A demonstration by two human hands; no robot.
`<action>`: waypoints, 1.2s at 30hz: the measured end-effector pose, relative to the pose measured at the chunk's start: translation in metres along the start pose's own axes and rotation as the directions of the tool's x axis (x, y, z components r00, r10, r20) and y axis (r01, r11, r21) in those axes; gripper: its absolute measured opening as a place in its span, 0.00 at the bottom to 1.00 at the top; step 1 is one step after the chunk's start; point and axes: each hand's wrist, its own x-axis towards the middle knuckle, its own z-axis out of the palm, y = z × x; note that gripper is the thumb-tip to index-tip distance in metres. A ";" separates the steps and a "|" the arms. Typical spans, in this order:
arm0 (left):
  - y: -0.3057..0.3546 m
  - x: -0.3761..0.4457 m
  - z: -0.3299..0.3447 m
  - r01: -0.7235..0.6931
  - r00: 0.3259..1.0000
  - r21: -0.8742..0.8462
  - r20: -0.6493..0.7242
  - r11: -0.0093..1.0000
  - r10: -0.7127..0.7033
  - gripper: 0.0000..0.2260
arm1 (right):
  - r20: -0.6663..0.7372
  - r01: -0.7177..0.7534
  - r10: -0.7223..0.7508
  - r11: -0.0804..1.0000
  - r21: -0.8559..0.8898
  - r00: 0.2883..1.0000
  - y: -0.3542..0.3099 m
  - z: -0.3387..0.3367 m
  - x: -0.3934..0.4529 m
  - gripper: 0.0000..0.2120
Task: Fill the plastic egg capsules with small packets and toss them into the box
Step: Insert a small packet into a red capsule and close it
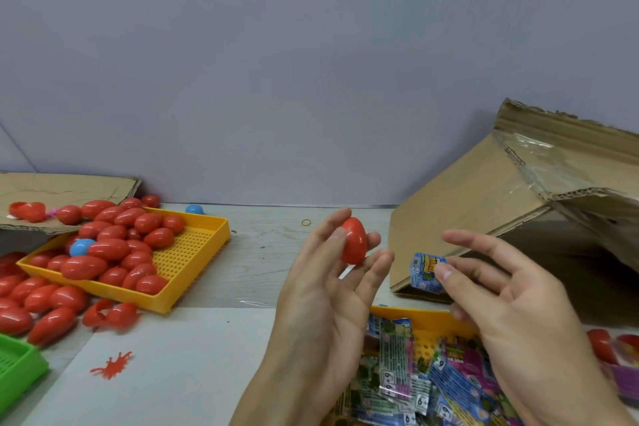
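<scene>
At far left, a green tray [17, 367] is sitting at the bench [262, 263] edge beside loose red capsules [38, 301]. A yellow tray [193, 252] is holding a heap of red egg capsules [117, 245] and one blue capsule [80, 247]; a second blue capsule [194, 208] is lying behind it near the wall. At centre, the left hand [321, 290] is gripping a closed red egg capsule [353, 241] between thumb and curled fingers, above the bench. The right hand [511, 301] is pinching a small folded blue packet [424, 272] between thumb and fingertip, its other fingers spread, just beside the capsule but apart from it. Below, a second yellow tray [428, 320] is holding more packets [411, 384]. At right, the cardboard box [484, 197] is lying with its opening facing the hands.
</scene>
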 end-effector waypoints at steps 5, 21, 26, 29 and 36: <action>0.005 -0.004 0.003 0.128 0.991 -0.084 0.040 0.988 -0.125 0.11 | 0.002 0.003 -0.003 1.000 -0.007 1.000 0.001 0.000 0.000 0.17; 0.007 0.000 -0.002 0.205 0.977 -0.121 0.092 0.971 -0.195 0.13 | 0.000 -0.016 0.016 1.000 -0.002 1.000 0.000 0.000 -0.001 0.17; 0.003 0.006 -0.006 0.163 0.986 -0.221 -0.010 0.962 -0.169 0.18 | 0.000 -0.031 0.031 1.000 -0.006 1.000 -0.002 0.000 -0.001 0.18; 0.004 0.007 -0.005 0.181 0.983 -0.269 0.006 0.946 -0.186 0.12 | 0.006 -0.034 0.034 0.999 -0.020 0.999 -0.004 -0.001 -0.001 0.19; 0.002 0.007 -0.004 0.160 0.982 -0.264 -0.051 0.951 -0.180 0.13 | -0.001 -0.038 0.038 0.999 -0.030 0.999 -0.004 -0.001 -0.001 0.19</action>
